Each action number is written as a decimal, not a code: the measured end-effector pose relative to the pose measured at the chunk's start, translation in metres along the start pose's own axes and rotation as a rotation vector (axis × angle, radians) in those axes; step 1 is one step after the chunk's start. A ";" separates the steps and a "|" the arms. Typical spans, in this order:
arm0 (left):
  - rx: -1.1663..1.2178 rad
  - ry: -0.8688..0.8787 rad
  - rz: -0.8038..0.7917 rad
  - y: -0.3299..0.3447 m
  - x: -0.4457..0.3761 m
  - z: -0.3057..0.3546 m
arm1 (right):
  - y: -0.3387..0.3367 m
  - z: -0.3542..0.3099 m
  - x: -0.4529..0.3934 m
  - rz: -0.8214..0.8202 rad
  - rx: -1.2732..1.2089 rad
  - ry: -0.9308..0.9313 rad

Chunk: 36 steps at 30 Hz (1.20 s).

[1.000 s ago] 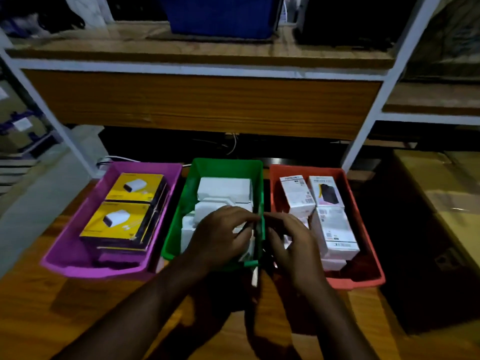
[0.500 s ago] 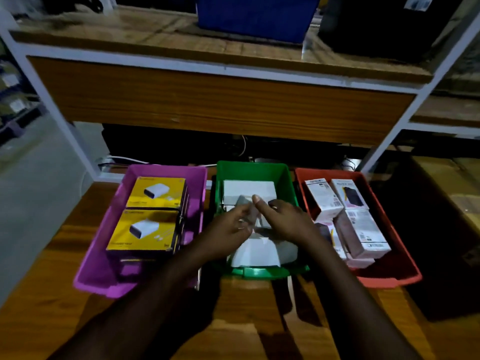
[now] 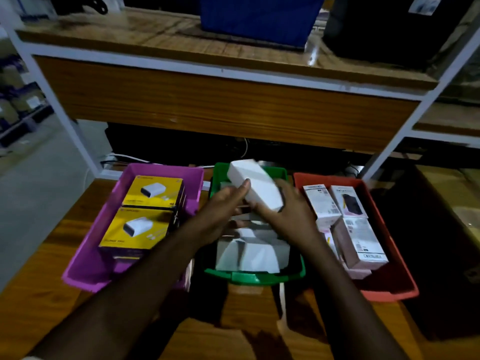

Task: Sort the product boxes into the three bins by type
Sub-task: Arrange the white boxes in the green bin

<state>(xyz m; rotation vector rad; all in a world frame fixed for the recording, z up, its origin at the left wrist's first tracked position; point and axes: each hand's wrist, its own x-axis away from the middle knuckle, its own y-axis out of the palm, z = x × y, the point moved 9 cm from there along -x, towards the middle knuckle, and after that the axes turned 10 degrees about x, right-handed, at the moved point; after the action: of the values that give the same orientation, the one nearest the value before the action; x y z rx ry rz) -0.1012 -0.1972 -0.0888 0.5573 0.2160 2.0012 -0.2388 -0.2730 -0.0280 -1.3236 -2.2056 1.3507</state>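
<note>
Wooden desk (image 3: 52,294) carries three bins; both hands, left hand (image 3: 223,211) and right hand (image 3: 291,214), hold a white box (image 3: 255,187) over the green bin (image 3: 254,278), at 12 o'clock.

Both hands (image 3: 259,211) hide the green bin's (image 3: 254,278) middle boxes; box print is blurred

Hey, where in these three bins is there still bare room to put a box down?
The near end of the purple plastic bin, below the yellow boxes, shows bare floor. So does the red plastic bin, in front of its white and pink boxes. The green plastic bin is crowded with plain white boxes, both hands above it.
</note>
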 end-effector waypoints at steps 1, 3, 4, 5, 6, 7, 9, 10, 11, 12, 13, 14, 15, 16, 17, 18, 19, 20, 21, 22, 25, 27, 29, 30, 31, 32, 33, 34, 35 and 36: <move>0.020 0.000 0.023 0.006 -0.004 0.002 | 0.014 -0.004 0.003 -0.081 -0.046 -0.059; 0.040 0.003 0.098 0.001 -0.016 0.009 | 0.036 0.000 0.009 -0.278 -0.120 -0.110; 0.028 -0.004 0.110 -0.002 -0.022 0.013 | 0.038 0.005 0.010 -0.338 -0.129 -0.142; 0.007 -0.015 0.101 -0.004 -0.028 0.018 | 0.034 0.013 0.007 -0.320 -0.071 -0.199; -0.017 -0.026 0.082 -0.006 -0.031 0.021 | 0.025 0.018 0.000 -0.233 0.052 -0.272; -0.061 -0.026 0.063 -0.007 -0.035 0.026 | 0.017 0.021 -0.008 -0.140 0.207 -0.350; -0.234 0.005 -0.006 -0.003 -0.042 0.034 | 0.012 0.019 -0.023 -0.054 0.490 -0.476; -0.347 0.011 -0.060 0.004 -0.043 0.037 | 0.015 0.015 -0.029 -0.066 0.578 -0.540; -0.460 0.011 -0.107 0.011 -0.044 0.040 | 0.018 0.011 -0.033 -0.089 0.622 -0.598; -0.555 0.019 -0.143 0.015 -0.046 0.042 | 0.021 0.008 -0.036 -0.113 0.625 -0.638; -0.633 0.047 -0.156 0.020 -0.048 0.048 | 0.021 0.007 -0.040 -0.122 0.605 -0.655; -0.675 0.087 -0.142 0.020 -0.052 0.053 | 0.019 0.008 -0.045 -0.122 0.591 -0.648; -0.678 0.111 -0.088 0.014 -0.055 0.057 | 0.019 0.010 -0.049 -0.121 0.595 -0.622; -0.636 0.145 -0.005 0.005 -0.057 0.060 | 0.021 0.015 -0.056 -0.145 0.609 -0.574; -0.612 0.207 0.109 -0.010 -0.059 0.064 | 0.025 0.022 -0.063 -0.188 0.611 -0.506; -0.631 0.311 0.213 -0.025 -0.062 0.069 | 0.030 0.028 -0.070 -0.226 0.604 -0.443; -0.701 0.403 0.297 -0.035 -0.059 0.072 | 0.037 0.032 -0.076 -0.253 0.604 -0.402; -0.767 0.476 0.354 -0.043 -0.055 0.073 | 0.044 0.032 -0.079 -0.265 0.619 -0.392; -0.834 0.521 0.381 -0.048 -0.050 0.071 | 0.053 0.031 -0.083 -0.267 0.640 -0.398; -0.886 0.554 0.358 -0.047 -0.044 0.068 | 0.062 0.029 -0.085 -0.264 0.660 -0.418; -1.128 0.486 0.078 -0.034 -0.043 0.047 | 0.085 0.026 -0.089 -0.215 0.729 -0.489; -1.340 0.384 -0.121 -0.028 -0.040 0.026 | 0.094 0.031 -0.094 -0.168 0.760 -0.492; -1.502 0.365 -0.212 -0.027 -0.037 0.014 | 0.100 0.037 -0.099 -0.143 0.732 -0.475; -1.556 0.373 -0.233 -0.026 -0.036 0.011 | 0.102 0.039 -0.099 -0.143 0.729 -0.480; -1.595 0.376 -0.248 -0.024 -0.038 0.009 | 0.106 0.040 -0.100 -0.153 0.735 -0.487; -1.626 0.367 -0.266 -0.021 -0.039 0.007 | 0.110 0.040 -0.099 -0.165 0.750 -0.498; -1.657 0.340 -0.289 -0.019 -0.041 0.003 | 0.113 0.041 -0.099 -0.186 0.766 -0.503; -1.685 0.298 -0.320 -0.016 -0.044 -0.002 | 0.116 0.042 -0.099 -0.205 0.775 -0.505; -1.701 0.244 -0.353 -0.013 -0.046 -0.007 | 0.116 0.041 -0.100 -0.211 0.771 -0.501; -1.711 0.157 -0.376 -0.014 -0.048 -0.014 | 0.115 0.040 -0.100 -0.199 0.763 -0.499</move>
<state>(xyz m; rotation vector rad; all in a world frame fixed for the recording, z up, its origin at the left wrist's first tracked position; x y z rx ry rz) -0.0776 -0.2316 -0.1202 -0.6914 -1.1275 1.2133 -0.1403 -0.3566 -0.1187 -0.5133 -1.6677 2.2809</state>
